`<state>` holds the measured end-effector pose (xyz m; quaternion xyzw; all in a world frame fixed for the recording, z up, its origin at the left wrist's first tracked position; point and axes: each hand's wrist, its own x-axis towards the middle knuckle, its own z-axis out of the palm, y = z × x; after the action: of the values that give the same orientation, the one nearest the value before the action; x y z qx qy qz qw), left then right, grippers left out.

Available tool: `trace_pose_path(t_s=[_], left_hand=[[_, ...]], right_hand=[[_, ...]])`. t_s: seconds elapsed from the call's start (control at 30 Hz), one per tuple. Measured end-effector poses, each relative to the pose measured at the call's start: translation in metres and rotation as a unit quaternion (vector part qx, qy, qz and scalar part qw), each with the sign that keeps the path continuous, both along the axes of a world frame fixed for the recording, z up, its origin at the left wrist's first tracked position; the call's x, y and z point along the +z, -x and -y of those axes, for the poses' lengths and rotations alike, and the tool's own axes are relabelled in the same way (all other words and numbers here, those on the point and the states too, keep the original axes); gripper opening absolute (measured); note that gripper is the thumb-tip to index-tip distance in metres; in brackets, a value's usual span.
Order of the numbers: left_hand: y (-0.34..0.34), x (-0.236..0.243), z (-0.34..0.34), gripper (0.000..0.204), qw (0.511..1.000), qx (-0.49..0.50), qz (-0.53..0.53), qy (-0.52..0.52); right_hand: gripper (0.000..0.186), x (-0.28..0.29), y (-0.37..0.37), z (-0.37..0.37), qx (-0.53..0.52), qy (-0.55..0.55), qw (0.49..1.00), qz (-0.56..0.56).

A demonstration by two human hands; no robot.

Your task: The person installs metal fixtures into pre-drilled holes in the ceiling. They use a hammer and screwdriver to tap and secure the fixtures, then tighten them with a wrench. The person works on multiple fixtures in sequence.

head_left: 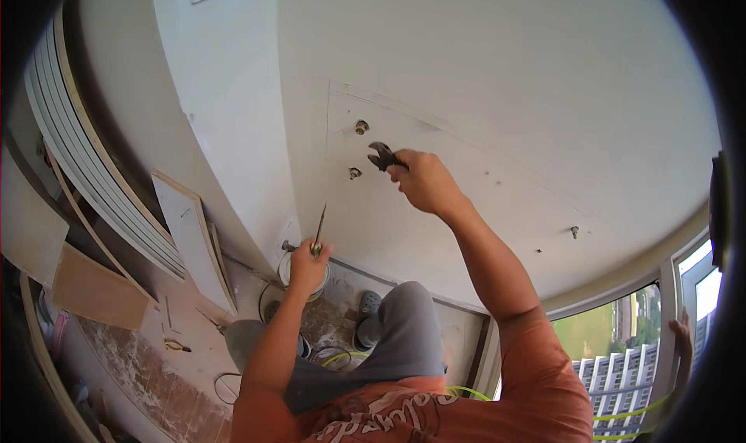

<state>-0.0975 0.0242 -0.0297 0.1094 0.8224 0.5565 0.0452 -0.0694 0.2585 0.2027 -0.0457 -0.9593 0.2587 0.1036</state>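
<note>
1. White bucket (289,276) stands on the floor under your left hand (308,264); its contents are hidden by the hand.
2. Your left hand is clenched round a thin screwdriver (318,227), shaft pointing up along the wall (482,70).
3. Your right hand (423,180) is raised to the wall, fingers closed on the handles of dark metal pliers (381,157).
4. The pliers' curved head lies between two brass-coloured round fittings (361,127) set in the wall, one above and one below, near but not touching either.
5. One more small bolt (574,231) sticks out of the wall well to the right; three wall fixings counted.
6. Flat boards (190,237), pale and straight-edged, lean on the wall at left.
7. The floor (155,365) is brown tile, dusted with white powder; one small hand tool (177,347) lies on it.
</note>
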Motion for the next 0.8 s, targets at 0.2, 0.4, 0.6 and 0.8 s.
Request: trace_pose_path(t_s=[0.2,0.4,0.6,0.8], left_hand=[[-0.046,-0.069,0.060,0.035,0.982,-0.112,0.030,0.149],[-0.016,-0.061,0.065,0.029,0.989,-0.090,0.067,0.096],[-0.011,-0.056,0.058,0.028,0.997,-0.073,0.030,0.003],[-0.010,-0.051,0.055,0.029,0.995,-0.074,0.061,0.021]], right_hand=[[0.021,0.010,0.038,0.002,-0.052,-0.061,0.997,0.021],[0.022,-0.004,0.042,0.010,-0.075,-0.040,0.996,-0.017],[0.022,-0.012,0.039,0.023,-0.100,0.032,0.994,-0.031],[0.025,-0.054,0.046,0.028,-0.121,0.209,0.963,-0.119]])
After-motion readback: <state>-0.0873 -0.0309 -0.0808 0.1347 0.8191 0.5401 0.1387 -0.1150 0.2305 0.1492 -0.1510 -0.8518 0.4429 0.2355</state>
